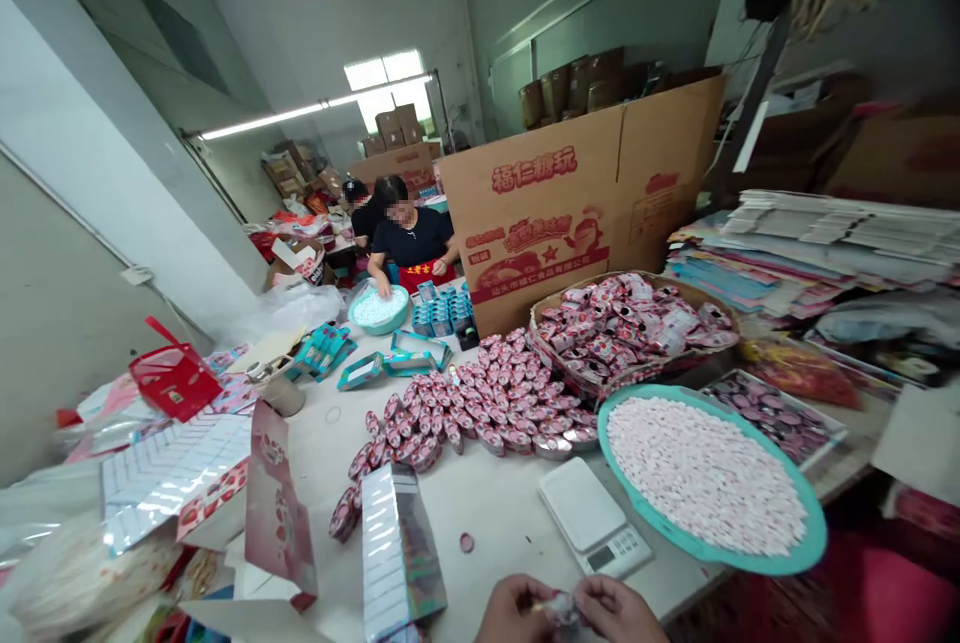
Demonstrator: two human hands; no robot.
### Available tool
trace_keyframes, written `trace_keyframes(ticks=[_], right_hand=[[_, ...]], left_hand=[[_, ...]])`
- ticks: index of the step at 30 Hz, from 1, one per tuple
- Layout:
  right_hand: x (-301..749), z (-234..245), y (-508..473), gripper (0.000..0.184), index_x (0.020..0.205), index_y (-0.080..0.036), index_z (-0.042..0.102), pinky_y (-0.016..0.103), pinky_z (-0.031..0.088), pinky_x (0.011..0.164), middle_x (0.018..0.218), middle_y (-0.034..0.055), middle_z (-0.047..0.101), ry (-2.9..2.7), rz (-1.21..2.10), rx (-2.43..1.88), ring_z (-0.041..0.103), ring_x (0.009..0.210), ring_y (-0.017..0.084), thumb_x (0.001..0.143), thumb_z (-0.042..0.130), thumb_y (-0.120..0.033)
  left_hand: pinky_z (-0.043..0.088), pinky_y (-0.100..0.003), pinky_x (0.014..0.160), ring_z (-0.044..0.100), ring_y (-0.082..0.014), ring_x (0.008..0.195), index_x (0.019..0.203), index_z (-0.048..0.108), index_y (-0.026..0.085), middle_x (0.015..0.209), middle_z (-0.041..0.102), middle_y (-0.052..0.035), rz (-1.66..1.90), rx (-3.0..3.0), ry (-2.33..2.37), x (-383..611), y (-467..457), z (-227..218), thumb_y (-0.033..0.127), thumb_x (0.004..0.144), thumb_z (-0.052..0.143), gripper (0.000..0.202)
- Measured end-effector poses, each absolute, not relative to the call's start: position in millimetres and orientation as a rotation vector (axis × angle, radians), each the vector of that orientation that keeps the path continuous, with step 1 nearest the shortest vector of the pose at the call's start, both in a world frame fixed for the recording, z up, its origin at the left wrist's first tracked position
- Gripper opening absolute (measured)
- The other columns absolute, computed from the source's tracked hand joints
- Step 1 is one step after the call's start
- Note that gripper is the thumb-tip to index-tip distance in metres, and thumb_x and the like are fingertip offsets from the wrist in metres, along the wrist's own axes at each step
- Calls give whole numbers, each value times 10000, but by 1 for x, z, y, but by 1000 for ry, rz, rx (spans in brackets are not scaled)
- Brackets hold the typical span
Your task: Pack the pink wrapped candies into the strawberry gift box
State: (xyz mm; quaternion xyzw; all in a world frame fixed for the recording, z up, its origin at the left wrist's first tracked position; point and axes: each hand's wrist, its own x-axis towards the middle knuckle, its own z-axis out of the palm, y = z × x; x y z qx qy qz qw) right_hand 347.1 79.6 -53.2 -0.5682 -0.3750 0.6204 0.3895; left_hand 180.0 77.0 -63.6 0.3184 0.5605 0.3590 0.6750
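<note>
My left hand and my right hand meet at the bottom edge, both pinched on a small clear crinkly packet. Just beyond them a white digital scale lies on the white table. To its right sits a teal tray of small pink-white candies. Past the scale, several pink heart-shaped packs lie in a heap. A silver and pink display box lies left of my hands.
A basket of pink packs stands before a big printed carton. A person in black reaches into a teal bowl at the far end. Flat cards are stacked on the right; open boxes and bags crowd the left.
</note>
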Motion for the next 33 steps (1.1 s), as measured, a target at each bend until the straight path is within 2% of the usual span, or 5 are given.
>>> trace_keyframes(ticks=[7, 11, 16, 24, 33], right_hand=[[340, -74, 70, 303, 675, -186, 669, 349, 485, 737, 725, 87, 712, -1035, 1333, -1641, 652, 736, 262, 634, 598, -478], [337, -63, 72, 262, 670, -190, 655, 324, 490, 697, 691, 69, 698, -1053, 1327, -1616, 651, 699, 242, 672, 583, -443], [337, -45, 79, 198, 669, -190, 644, 305, 492, 676, 671, 48, 690, -1060, 1321, -1580, 648, 674, 219, 688, 588, -379], [341, -74, 73, 153, 674, -179, 654, 284, 478, 648, 687, 49, 699, -1099, 1267, -1731, 638, 669, 202, 685, 599, -322], [328, -110, 69, 187, 743, -186, 688, 292, 478, 687, 736, 44, 701, -1142, 1193, -1901, 639, 707, 204, 762, 589, -344]], left_hand=[[414, -285, 549, 522, -135, 475, 643, 622, 149, 475, 583, 7, 570, 911, 1401, 171, 89, -64, 375, 514, 792, 311], [476, -308, 714, 619, -180, 693, 685, 673, 163, 666, 688, -32, 645, 1015, 1365, 165, 89, -61, 316, 614, 702, 171], [464, -332, 888, 630, -224, 934, 737, 726, 177, 915, 719, -84, 601, 1300, 1326, 159, 89, -43, 359, 665, 680, 201], [438, -282, 623, 595, -172, 634, 1055, 701, 101, 697, 700, -55, 332, 1219, 1470, 159, 92, -65, 407, 720, 637, 457], [408, -301, 836, 602, -208, 902, 788, 736, 202, 908, 706, -63, 193, 1497, 1678, 162, 90, -60, 324, 763, 582, 198]])
